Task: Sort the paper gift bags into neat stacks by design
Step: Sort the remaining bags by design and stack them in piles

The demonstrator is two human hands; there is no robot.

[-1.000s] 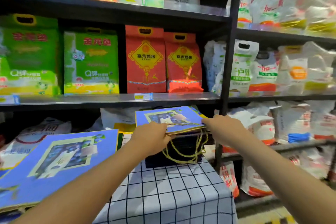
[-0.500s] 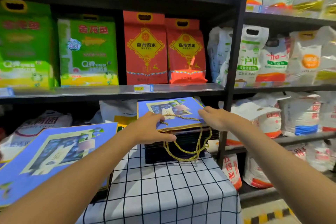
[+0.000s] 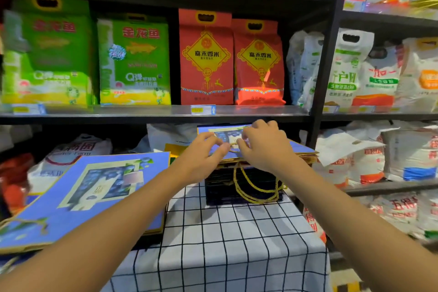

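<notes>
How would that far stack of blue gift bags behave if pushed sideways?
The far stack would likely shear layer by layer rather than move as one: its edge shows many thin, loose flat sheets. It sits on a dark crate narrower than itself, so overhanging ends may droop or slide off. The dangling gold cord handles could snag.

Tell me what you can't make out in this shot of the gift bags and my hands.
Head view only:
- Top bag of the far stack: its print is mostly covered by the left hand and right hand.
- Gold cord: which fingers pinch it is too small to tell.
- Near blue stack: cut off by the left edge, count unknown.
- Dark box under the far stack: contents hidden.
</notes>
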